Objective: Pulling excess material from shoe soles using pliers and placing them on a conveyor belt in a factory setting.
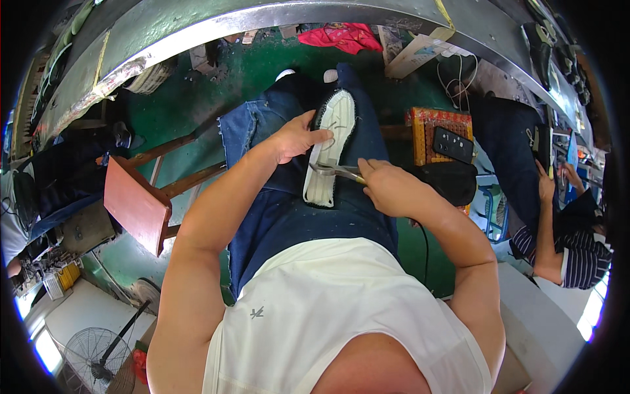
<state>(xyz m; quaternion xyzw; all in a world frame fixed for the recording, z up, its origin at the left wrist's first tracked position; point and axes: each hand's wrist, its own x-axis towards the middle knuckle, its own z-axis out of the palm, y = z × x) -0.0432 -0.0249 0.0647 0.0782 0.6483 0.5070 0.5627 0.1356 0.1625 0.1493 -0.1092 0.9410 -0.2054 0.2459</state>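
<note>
An unfinished shoe (323, 184) lies bottom up along my lap, its pale insole facing me and a dark upper edge around its rim. A loose thread or cord crosses its forepart. My left hand (298, 137) grips the shoe's left side, thumb pressed on the insole and the other fingers mostly hidden beneath. My right hand (387, 186) is closed around the handle of metal pincers (333, 171). Their curved silver head rests against the shoe near its waist; whether the jaws grip anything cannot be made out. Dark blue cloth (315, 226) covers my lap.
A metal-edged bench (197, 47) curves across the front. At right, a phone (453, 144) and a black pouch (450, 182) sit on a red-orange woven seat (422, 141). A wooden stool (138, 203) stands left. A co-worker (558, 230) sits at far right, a fan (98, 358) lower left.
</note>
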